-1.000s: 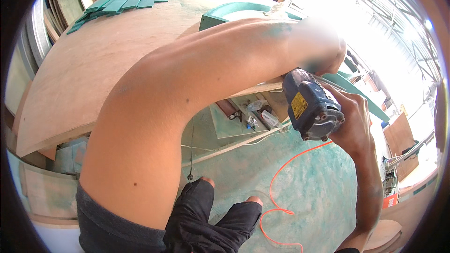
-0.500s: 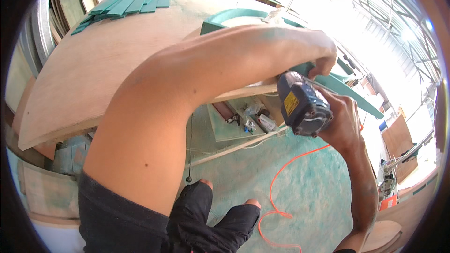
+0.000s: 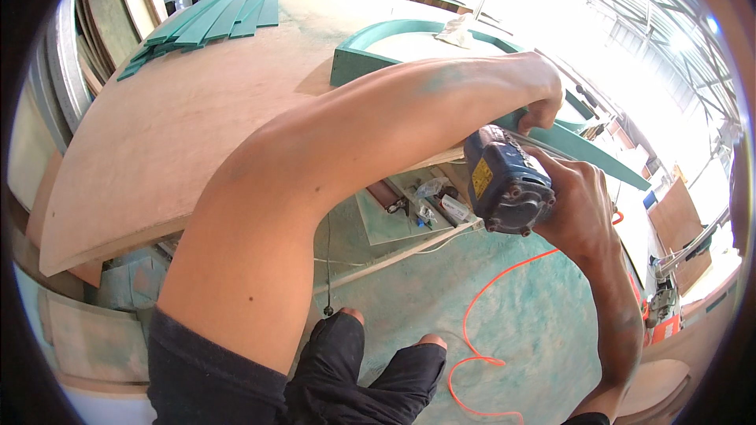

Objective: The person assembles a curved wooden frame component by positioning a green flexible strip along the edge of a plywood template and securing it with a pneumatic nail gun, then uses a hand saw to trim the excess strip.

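Observation:
My right hand is closed round the handle of a dark blue air nail gun with a yellow label on its side. The gun's round end faces me, and its nose is hidden behind its body. Across the view stretches my left arm, and my left hand curls its fingers on a teal-painted board just beyond the gun. That board appears to belong to a curved teal frame lying on the large wooden tabletop. My left forearm covers much of the frame.
Several teal strips lie piled at the tabletop's far left. Below its edge, a shelf holds small tools and packets. An orange hose loops over the green-stained floor. Boards lean at the left.
The whole view has shifted slightly, and more of the curved frame shows above my left forearm. Both hands keep their grips, with the nail gun in nearly the same place.

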